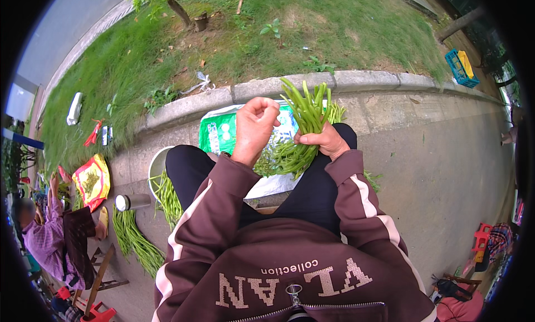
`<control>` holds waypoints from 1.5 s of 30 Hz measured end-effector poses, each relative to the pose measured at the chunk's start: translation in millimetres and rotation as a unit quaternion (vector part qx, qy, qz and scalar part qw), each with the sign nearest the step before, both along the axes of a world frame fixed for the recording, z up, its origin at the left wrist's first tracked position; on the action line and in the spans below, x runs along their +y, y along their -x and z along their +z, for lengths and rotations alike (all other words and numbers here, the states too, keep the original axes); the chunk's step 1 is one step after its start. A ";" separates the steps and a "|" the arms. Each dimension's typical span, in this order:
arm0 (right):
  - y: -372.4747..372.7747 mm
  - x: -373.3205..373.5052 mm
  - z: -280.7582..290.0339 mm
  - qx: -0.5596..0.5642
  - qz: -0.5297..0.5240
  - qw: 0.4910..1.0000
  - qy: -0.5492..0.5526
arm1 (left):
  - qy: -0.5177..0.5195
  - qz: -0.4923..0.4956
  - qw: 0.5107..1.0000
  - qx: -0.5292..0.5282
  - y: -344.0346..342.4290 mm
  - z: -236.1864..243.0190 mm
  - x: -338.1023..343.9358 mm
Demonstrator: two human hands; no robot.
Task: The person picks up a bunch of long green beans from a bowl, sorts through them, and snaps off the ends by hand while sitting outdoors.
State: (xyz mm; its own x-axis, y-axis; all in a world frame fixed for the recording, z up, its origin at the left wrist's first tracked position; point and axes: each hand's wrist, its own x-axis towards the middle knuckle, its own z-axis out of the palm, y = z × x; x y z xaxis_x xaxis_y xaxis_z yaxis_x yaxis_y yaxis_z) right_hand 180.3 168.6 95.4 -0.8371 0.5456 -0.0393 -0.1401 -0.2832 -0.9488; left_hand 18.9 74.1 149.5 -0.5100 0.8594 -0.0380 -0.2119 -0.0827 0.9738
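Note:
My right hand is wrapped around a bunch of green vegetable stems, cut ends fanning upward and the rest hanging between my knees. To its left, my left hand is raised with curled fingers, apart from the bunch; whether anything is pinched in it is hidden. Beneath both hands lies a green, white and blue plastic sack, spread on the pavement. More greens rest on it, partly behind the bunch.
By my left knee are a white basin, long green stems and a lidded cup. A red and yellow bag lies near a seated person. A stone kerb borders the grass; a blue crate stands far right.

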 end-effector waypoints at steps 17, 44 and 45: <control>-10.4 3.6 -7.2 0.062 0.075 0.990 0.102 | -0.067 -0.014 0.912 0.404 -19.6 23.9 -1.3; 3.1 0.7 -6.6 -0.008 0.067 0.998 0.015 | 0.026 -0.022 0.989 0.147 -2.5 -10.9 -2.9; 6.7 -0.5 -7.3 -0.007 0.057 0.998 0.007 | 0.040 -0.017 0.998 0.039 0.7 -22.4 -2.5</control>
State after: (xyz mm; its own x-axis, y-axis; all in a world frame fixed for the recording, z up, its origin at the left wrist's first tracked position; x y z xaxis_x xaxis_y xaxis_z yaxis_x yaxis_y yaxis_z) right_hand 173.6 168.1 88.1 -0.8929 0.4465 -0.0577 -0.0937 -0.3097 -0.9462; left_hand 18.2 71.6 127.2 -0.4854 0.8716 -0.0686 -0.1362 0.0022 0.9907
